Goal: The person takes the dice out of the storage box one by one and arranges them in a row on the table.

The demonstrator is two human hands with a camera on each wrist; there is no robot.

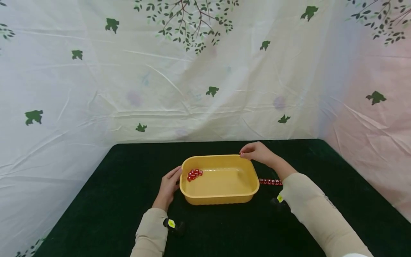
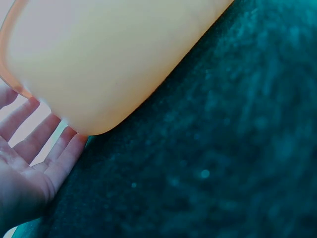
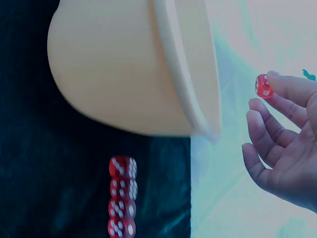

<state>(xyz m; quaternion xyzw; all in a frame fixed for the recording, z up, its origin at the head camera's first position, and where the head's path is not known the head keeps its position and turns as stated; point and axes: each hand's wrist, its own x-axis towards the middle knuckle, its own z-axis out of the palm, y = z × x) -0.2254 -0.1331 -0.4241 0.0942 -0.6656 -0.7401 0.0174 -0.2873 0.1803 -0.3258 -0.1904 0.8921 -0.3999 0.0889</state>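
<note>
A yellow plastic basin point(image 1: 221, 201) stands on the dark green table, with a small cluster of red dice point(image 1: 194, 174) inside at its left end. My left hand point(image 1: 167, 186) touches the basin's left side; in the left wrist view its fingers point(image 2: 37, 136) lie fairly straight against the wall. Above the basin's back right corner, my right hand point(image 1: 258, 152) pinches one red die point(image 3: 264, 87) between thumb and finger, the other fingers loosely bent. Just right of the basin, a straight row of red dice point(image 1: 269, 181) lies on the table, partly hidden by the right forearm.
The green-covered table point(image 1: 106, 200) reaches back to a pale cloth backdrop point(image 1: 179, 78) printed with leaves. A dark wrist camera point(image 1: 174, 226) with a yellow tag hangs at the left wrist, another point(image 1: 278, 202) at the right.
</note>
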